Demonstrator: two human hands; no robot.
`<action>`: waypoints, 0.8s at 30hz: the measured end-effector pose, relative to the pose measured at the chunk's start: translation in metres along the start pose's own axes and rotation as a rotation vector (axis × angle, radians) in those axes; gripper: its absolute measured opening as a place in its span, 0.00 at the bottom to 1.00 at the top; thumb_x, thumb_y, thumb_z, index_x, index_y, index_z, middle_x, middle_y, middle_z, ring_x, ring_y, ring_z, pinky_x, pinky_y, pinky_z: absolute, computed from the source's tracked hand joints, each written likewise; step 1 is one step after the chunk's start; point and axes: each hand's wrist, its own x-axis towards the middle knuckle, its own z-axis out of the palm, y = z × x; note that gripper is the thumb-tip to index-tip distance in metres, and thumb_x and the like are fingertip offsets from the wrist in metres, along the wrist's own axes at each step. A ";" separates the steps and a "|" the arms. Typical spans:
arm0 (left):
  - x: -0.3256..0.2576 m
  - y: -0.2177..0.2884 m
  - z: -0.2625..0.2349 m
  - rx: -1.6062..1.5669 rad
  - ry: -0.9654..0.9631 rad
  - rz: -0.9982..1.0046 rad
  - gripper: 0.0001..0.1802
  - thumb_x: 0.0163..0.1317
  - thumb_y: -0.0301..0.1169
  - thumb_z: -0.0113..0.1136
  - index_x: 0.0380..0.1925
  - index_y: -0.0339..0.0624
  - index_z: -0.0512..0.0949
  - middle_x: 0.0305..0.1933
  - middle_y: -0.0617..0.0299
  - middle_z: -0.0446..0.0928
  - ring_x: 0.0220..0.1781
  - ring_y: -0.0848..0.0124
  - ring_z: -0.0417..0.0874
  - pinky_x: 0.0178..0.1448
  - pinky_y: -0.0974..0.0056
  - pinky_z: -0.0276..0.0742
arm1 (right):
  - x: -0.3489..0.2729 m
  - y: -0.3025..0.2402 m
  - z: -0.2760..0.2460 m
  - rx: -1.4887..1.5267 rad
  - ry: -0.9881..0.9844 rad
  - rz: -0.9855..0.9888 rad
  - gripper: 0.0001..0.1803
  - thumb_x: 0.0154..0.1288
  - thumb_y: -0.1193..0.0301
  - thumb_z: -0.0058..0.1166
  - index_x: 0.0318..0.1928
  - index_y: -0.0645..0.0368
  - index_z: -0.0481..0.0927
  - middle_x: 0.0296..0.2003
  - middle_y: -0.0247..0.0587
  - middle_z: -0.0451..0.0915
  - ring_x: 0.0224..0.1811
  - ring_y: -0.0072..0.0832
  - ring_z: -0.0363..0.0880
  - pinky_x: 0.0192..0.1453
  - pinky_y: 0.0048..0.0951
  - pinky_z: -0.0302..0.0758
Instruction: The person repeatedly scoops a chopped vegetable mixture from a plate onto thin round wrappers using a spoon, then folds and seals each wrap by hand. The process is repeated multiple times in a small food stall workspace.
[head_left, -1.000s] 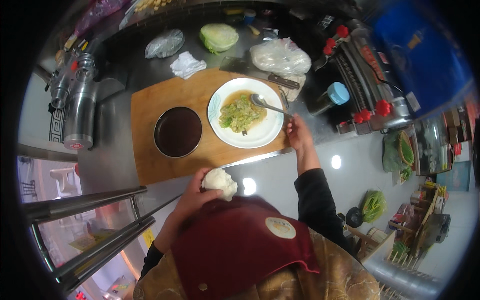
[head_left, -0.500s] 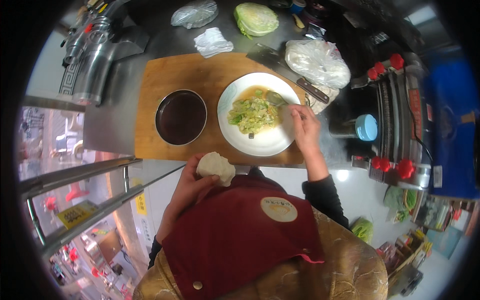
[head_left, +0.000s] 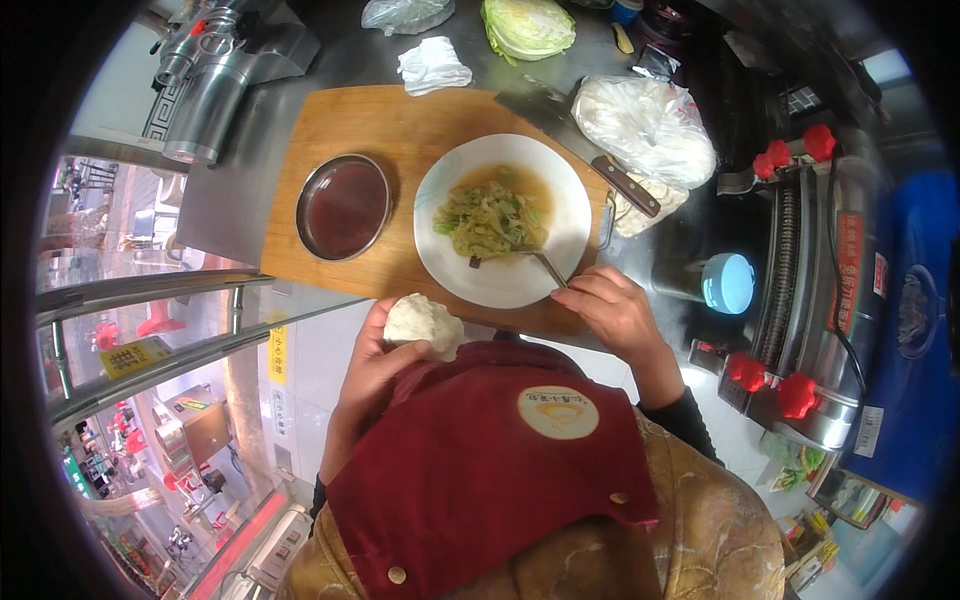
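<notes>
In my left hand (head_left: 372, 362), close to the apron, is a pale steamed bun (head_left: 425, 325) with an uneven edge, gripped between thumb and fingers. My right hand (head_left: 622, 312) pinches the handle of a metal spoon (head_left: 545, 267) at the near right edge of a white plate (head_left: 568, 205). The spoon's bowl is mostly hidden at the food. Chopped cooked cabbage (head_left: 490, 222) in yellowish broth fills the plate's middle. Left of the plate, a round metal-rimmed bowl (head_left: 304, 232) holds dark reddish liquid. Both stand on a wooden cutting board (head_left: 400, 115).
A cleaver (head_left: 625, 187) lies past the plate's far right, beside a bag of white stuff (head_left: 645, 130). A white cloth (head_left: 433, 67) and half a cabbage (head_left: 527, 28) are at the back. On the right stand a blue-lidded jar (head_left: 728, 283) and a roller machine (head_left: 775, 270).
My right hand has drawn back toward me, and the spoon has moved from the plate's far right to its near side. The left hand still holds the bun, now turned slightly.
</notes>
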 end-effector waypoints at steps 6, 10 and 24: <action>0.000 0.002 -0.001 0.090 -0.022 0.004 0.27 0.58 0.19 0.60 0.58 0.41 0.65 0.57 0.53 0.75 0.57 0.63 0.77 0.62 0.58 0.75 | 0.006 -0.002 0.009 0.047 -0.010 0.061 0.14 0.49 0.77 0.59 0.40 0.55 0.85 0.35 0.38 0.81 0.38 0.33 0.79 0.38 0.31 0.79; -0.004 0.003 -0.013 0.090 -0.032 0.054 0.28 0.58 0.19 0.60 0.58 0.41 0.65 0.57 0.54 0.75 0.58 0.63 0.77 0.62 0.58 0.75 | -0.007 -0.022 0.010 -0.006 -0.055 0.064 0.13 0.48 0.77 0.60 0.38 0.54 0.85 0.34 0.37 0.82 0.38 0.33 0.80 0.39 0.31 0.80; -0.016 0.015 -0.040 0.015 -0.021 0.040 0.29 0.56 0.17 0.58 0.59 0.41 0.65 0.55 0.54 0.75 0.58 0.62 0.77 0.63 0.57 0.75 | -0.007 -0.040 0.014 -0.090 0.133 0.537 0.09 0.69 0.70 0.52 0.40 0.62 0.82 0.37 0.47 0.81 0.40 0.43 0.79 0.44 0.36 0.76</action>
